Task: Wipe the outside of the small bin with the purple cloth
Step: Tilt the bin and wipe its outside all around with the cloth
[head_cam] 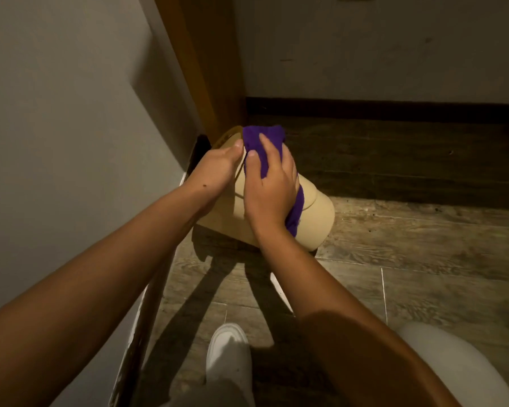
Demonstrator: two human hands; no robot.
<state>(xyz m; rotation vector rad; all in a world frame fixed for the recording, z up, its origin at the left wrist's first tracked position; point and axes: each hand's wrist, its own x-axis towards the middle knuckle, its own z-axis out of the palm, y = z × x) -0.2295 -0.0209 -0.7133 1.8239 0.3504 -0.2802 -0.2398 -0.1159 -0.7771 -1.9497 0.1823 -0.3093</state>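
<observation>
right hand: my right hand (269,183) lies flat on the purple cloth (262,148), fingers spread a little and curled over it, pressing the cloth against the bin's side.
left hand: my left hand (215,168) is closed around the upper edge of the small bin (318,218), thumb on top at the rim, steadying it.
purple cloth: bunched under my right palm; one end sticks out past my fingertips near the rim, the other trails out below my wrist along the bin's wall.
small bin: beige, tipped over on its side at a slant, resting on the wood-pattern floor (423,245) in the corner, just beside the wooden door frame (206,69) and the grey wall (71,113).
inside the bin: i cannot tell; the opening faces away from me and my hands cover it.
hard to make out: the light is dim and the far floor falls into shadow.
cut off: a white shoe (228,353) shows at the bottom edge, and a pale rounded shape (459,362) at the lower right that i cannot identify.
</observation>
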